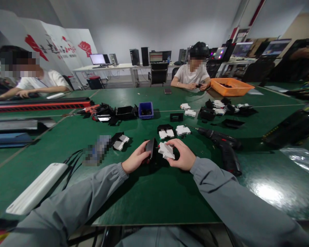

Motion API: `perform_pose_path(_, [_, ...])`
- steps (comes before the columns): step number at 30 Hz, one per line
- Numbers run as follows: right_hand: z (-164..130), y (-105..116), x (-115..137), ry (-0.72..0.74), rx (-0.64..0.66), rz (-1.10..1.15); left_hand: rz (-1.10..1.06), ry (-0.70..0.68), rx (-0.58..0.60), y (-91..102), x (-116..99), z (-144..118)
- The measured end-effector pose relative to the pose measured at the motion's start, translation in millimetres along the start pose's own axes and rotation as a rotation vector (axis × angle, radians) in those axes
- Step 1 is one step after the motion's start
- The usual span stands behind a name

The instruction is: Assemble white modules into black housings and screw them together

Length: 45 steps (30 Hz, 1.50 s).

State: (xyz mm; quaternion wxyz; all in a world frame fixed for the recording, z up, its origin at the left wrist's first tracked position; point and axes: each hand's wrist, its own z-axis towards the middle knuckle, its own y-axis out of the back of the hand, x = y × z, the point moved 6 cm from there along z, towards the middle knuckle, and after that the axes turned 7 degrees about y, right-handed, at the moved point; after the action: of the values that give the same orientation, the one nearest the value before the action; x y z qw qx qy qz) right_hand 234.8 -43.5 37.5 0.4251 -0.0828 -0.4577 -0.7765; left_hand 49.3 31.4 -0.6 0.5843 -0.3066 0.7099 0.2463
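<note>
Bright overhead light glares off the green table (267, 192); edges bend, fisheye-like.

One head-worn view looks forward and down across the green table (154, 199), close above the hands, the far room beyond.

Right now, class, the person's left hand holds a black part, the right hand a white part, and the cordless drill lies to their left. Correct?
Not quite. The head view shows the cordless drill lying to their right, beside the right hand. The left hand does hold the black part, the right the white part.
</note>
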Motion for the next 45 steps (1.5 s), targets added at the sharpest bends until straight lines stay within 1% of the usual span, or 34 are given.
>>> perform_pose_path(3, [1.4,3.3,4.8,0.044,0.009,-0.092,-0.018,-0.029,0.006,-2.5,-2.1,1.1])
perform_pose_path(6, [2.5,1.9,12.9,0.125,0.055,-0.169,0.051,-0.053,0.086,-11.3,0.5,2.1])
perform_pose_path(8, [1.7,-2.5,19.5,0.184,0.090,-0.179,0.102,-0.103,0.144,-16.8,1.3,0.8])
perform_pose_path(10, [0.3,-7.0,26.6,0.241,0.082,-0.166,0.120,-0.137,0.169,-18.9,1.4,-1.6])
perform_pose_path(12, [-0.8,-9.4,33.4,0.281,0.006,-0.158,0.095,-0.098,0.161,-18.2,2.9,-4.1])
perform_pose_path(14, [-1.0,-11.2,39.8,0.301,-0.102,-0.157,0.021,-0.015,0.150,-18.8,5.2,-6.9])
perform_pose_path(16, [0.0,-16.1,47.8,0.339,-0.159,-0.158,-0.044,0.025,0.159,-23.5,4.9,-9.9])
perform_pose_path(17, [0.8,-20.0,52.7,0.373,-0.151,-0.163,-0.047,0.013,0.161,-26.4,3.2,-11.0])
perform_pose_path(20, [2.4,-29.8,64.4,0.462,-0.055,-0.176,-0.019,-0.019,0.121,-31.0,0.0,-10.8])
perform_pose_path(21, [2.3,-29.2,65.4,0.462,-0.042,-0.170,-0.036,0.004,0.104,-30.3,1.3,-9.8])
perform_pose_path(23, [1.4,-21.2,61.7,0.413,-0.077,-0.147,-0.138,0.082,0.098,-26.6,6.1,-8.2])
perform_pose_path(24, [0.7,-15.5,56.6,0.365,-0.108,-0.135,-0.220,0.126,0.126,-25.1,8.5,-8.3])
perform_pose_path(25, [0.0,-10.0,49.5,0.301,-0.136,-0.122,-0.314,0.180,0.194,-25.7,10.6,-9.6])
perform_pose_path(26, [-0.7,-5.8,40.7,0.229,-0.149,-0.106,-0.401,0.243,0.309,-29.0,11.8,-12.6])
perform_pose_path(27, [-1.3,-3.8,31.1,0.155,-0.142,-0.092,-0.468,0.318,0.472,-35.2,11.9,-18.3])
perform_pose_path(28, [-1.6,-4.5,21.7,0.089,-0.111,-0.083,-0.483,0.400,0.668,-42.9,11.0,-27.4])
perform_pose_path(29, [-1.4,-7.5,13.6,0.041,-0.062,-0.085,-0.438,0.466,0.858,-49.5,9.6,-38.3])
perform_pose_path(30, [-0.7,-12.6,7.3,0.013,-0.003,-0.102,-0.335,0.502,1.009,-53.8,8.7,-48.4])
perform_pose_path(31, [1.1,-19.0,3.1,0.001,0.058,-0.134,-0.199,0.514,1.114,-56.1,8.8,-56.3])
perform_pose_path(32, [4.0,-26.2,0.7,-0.002,0.113,-0.177,-0.080,0.510,1.168,-57.1,9.1,-60.8])
perform_pose_path(33, [8.3,-33.8,-0.2,0.000,0.155,-0.225,0.008,0.513,1.187,-57.3,9.7,-62.6])
perform_pose_path(34, [14.3,-41.2,-0.2,-0.001,0.182,-0.274,0.053,0.525,1.179,-57.1,10.2,-62.5])
perform_pose_path(37, [38.5,-61.4,0.1,-0.048,0.207,-0.410,-0.010,0.610,1.095,-55.9,12.4,-57.2])
perform_pose_path(40, [59.1,-75.4,-4.6,-0.116,0.230,-0.467,-0.073,0.654,1.047,-55.0,15.2,-53.8])
perform_pose_path(42, [62.4,-78.7,-8.7,-0.122,0.248,-0.451,-0.065,0.662,1.053,-54.8,17.6,-54.1])
perform_pose_path(45, [47.1,-70.9,-13.8,-0.102,0.247,-0.403,-0.092,0.675,1.053,-54.7,21.8,-54.7])
